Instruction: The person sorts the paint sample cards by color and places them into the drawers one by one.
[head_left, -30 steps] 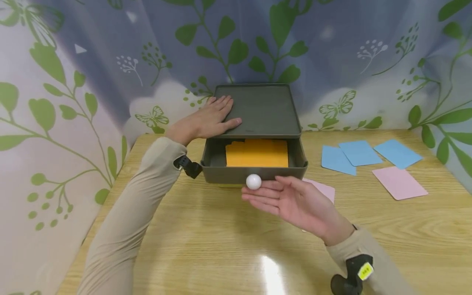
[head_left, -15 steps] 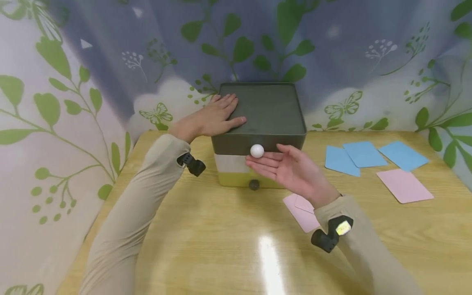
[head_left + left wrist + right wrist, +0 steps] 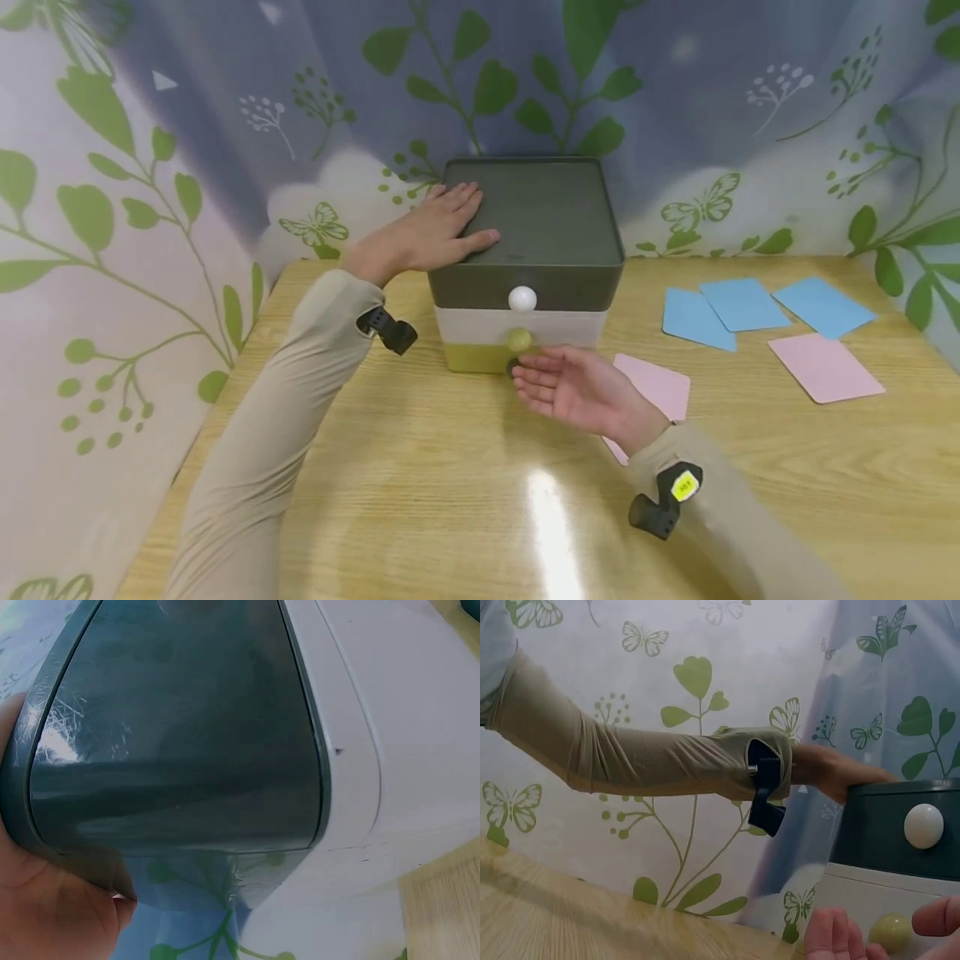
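Observation:
A small three-tier drawer box (image 3: 540, 212) stands at the back of the table, all its drawers closed. Its dark top drawer has a white knob (image 3: 522, 299), the white middle drawer a yellow-green knob (image 3: 519, 339), and the yellow bottom drawer a dark knob (image 3: 513, 367), partly hidden by fingers. My left hand (image 3: 435, 229) rests flat on the left of the lid, fingers straight. In front of the lower drawers is my right hand (image 3: 581, 392), palm up, fingers loosely bent. In the right wrist view, its fingers and thumb lie either side of the yellow-green knob (image 3: 890, 932), apparently without gripping.
Pink cards (image 3: 654, 385) lie partly behind the right hand, and another pink card (image 3: 827, 367) lies further right. Several blue cards (image 3: 745, 305) are spread at the back right of the wooden table (image 3: 390, 500). A leaf-patterned curtain (image 3: 337, 100) hangs behind.
The dark top drawer, with orange contents, was pushed in by my right hand and is now closed. The right hand then dropped from the white knob to the lower knobs. The left hand stayed put.

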Demonstrator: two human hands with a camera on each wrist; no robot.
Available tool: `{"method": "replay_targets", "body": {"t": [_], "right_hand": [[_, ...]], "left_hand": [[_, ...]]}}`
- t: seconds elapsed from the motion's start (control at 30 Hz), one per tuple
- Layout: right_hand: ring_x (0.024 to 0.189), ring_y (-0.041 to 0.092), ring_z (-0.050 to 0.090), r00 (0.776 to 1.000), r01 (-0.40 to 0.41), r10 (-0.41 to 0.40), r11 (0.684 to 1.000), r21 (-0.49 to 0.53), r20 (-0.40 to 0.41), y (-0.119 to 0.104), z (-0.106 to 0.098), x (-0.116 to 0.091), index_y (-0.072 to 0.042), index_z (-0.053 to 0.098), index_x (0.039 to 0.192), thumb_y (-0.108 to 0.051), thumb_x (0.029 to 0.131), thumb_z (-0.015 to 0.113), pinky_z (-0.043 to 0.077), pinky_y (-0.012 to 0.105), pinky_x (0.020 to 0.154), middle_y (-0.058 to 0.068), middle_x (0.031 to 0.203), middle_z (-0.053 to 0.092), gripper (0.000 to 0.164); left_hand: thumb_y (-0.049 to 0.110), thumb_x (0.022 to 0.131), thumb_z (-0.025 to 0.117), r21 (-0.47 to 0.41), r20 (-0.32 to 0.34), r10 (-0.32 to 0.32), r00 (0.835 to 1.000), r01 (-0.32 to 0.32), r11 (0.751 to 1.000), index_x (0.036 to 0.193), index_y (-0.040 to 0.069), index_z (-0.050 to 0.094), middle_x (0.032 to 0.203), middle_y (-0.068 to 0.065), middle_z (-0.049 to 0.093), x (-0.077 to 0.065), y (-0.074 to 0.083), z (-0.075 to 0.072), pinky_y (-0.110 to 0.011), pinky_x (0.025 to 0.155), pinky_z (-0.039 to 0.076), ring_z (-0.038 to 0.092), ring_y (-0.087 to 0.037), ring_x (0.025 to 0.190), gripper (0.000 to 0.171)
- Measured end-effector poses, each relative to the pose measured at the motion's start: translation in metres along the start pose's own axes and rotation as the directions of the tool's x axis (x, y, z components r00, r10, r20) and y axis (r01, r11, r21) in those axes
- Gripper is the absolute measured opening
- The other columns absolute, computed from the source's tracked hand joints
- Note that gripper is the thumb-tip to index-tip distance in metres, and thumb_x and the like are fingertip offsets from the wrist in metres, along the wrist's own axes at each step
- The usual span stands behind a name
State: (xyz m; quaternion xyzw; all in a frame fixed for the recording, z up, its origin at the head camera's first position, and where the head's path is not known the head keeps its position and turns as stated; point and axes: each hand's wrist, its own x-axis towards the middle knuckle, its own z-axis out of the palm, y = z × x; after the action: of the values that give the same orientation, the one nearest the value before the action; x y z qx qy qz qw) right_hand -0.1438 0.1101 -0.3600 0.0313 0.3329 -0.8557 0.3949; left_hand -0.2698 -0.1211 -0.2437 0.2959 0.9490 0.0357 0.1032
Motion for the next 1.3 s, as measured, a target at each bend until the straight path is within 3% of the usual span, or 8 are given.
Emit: {"method": "replay_targets", "body": {"t": [0.13, 0.27, 0.37, 0.5, 0.93, 1.3], "right_hand": [[0.119, 0.028, 0.051, 0.999, 0.005, -0.003, 0.999, 0.031, -0.033, -0.002, -0.002, 0.01, 0.006, 0.026, 0.14, -0.023, 0.107, 0.027, 0.034, 0.037, 0.11, 0.023, 0.139, 0.036, 0.044], [0.115, 0.031, 0.056, 1.0, 0.012, -0.012, 0.995, 0.104, -0.001, -0.005, -0.002, 0.018, 0.008, 0.039, 0.128, -0.021, 0.107, 0.032, 0.026, 0.039, 0.115, 0.024, 0.127, 0.051, 0.037], [0.109, 0.03, 0.061, 1.0, -0.001, -0.001, 0.992, 0.129, 0.019, -0.006, -0.001, 0.02, 0.008, 0.046, 0.12, -0.02, 0.107, 0.033, 0.033, 0.038, 0.111, 0.022, 0.116, 0.06, 0.033], [0.107, 0.029, 0.063, 1.0, 0.002, -0.003, 0.99, 0.138, 0.01, -0.005, -0.001, 0.02, 0.005, 0.048, 0.117, -0.021, 0.107, 0.035, 0.043, 0.037, 0.103, 0.02, 0.113, 0.062, 0.031], [0.106, 0.026, 0.064, 0.999, 0.028, -0.029, 0.997, 0.069, 0.023, 0.006, 0.0, 0.015, 0.005, 0.052, 0.116, -0.021, 0.108, 0.032, 0.048, 0.034, 0.097, 0.019, 0.112, 0.064, 0.035], [0.112, 0.025, 0.062, 0.997, 0.035, -0.034, 0.999, -0.014, 0.074, 0.028, 0.004, -0.004, 0.004, 0.05, 0.121, -0.023, 0.108, 0.032, 0.044, 0.035, 0.103, 0.018, 0.116, 0.065, 0.035]], "left_hand": [[0.053, 0.103, 0.027, 0.002, -0.01, 0.008, 1.0, -0.008, 1.0, 0.154, 0.001, 0.002, 0.16, -0.016, -0.005, 0.0, 0.001, 0.0, -0.038, 0.118, -0.007, -0.006, -0.025, 0.148, 0.077], [0.052, 0.103, 0.028, -0.001, -0.014, 0.008, 1.0, -0.008, 1.0, 0.154, 0.001, 0.002, 0.16, -0.016, -0.004, 0.0, 0.004, 0.001, -0.038, 0.118, -0.006, -0.005, -0.025, 0.148, 0.077], [0.052, 0.103, 0.028, -0.003, -0.014, 0.01, 1.0, -0.01, 1.0, 0.154, 0.001, 0.003, 0.161, -0.015, -0.004, 0.001, 0.005, 0.002, -0.038, 0.118, -0.006, -0.005, -0.024, 0.148, 0.077], [0.054, 0.102, 0.028, -0.004, -0.019, 0.015, 1.0, -0.015, 1.0, 0.154, 0.001, 0.003, 0.161, -0.015, -0.003, 0.002, 0.007, 0.002, -0.038, 0.118, -0.006, -0.004, -0.024, 0.148, 0.078], [0.053, 0.102, 0.031, -0.022, -0.021, 0.02, 1.0, -0.02, 1.0, 0.154, 0.001, 0.004, 0.161, -0.015, -0.003, 0.001, 0.002, 0.001, -0.038, 0.118, -0.006, -0.005, -0.025, 0.148, 0.078], [0.052, 0.103, 0.03, -0.017, -0.022, 0.025, 0.999, -0.025, 1.0, 0.154, 0.0, 0.003, 0.161, -0.016, -0.003, 0.001, -0.003, -0.002, -0.039, 0.118, -0.007, -0.005, -0.026, 0.148, 0.078]]}}
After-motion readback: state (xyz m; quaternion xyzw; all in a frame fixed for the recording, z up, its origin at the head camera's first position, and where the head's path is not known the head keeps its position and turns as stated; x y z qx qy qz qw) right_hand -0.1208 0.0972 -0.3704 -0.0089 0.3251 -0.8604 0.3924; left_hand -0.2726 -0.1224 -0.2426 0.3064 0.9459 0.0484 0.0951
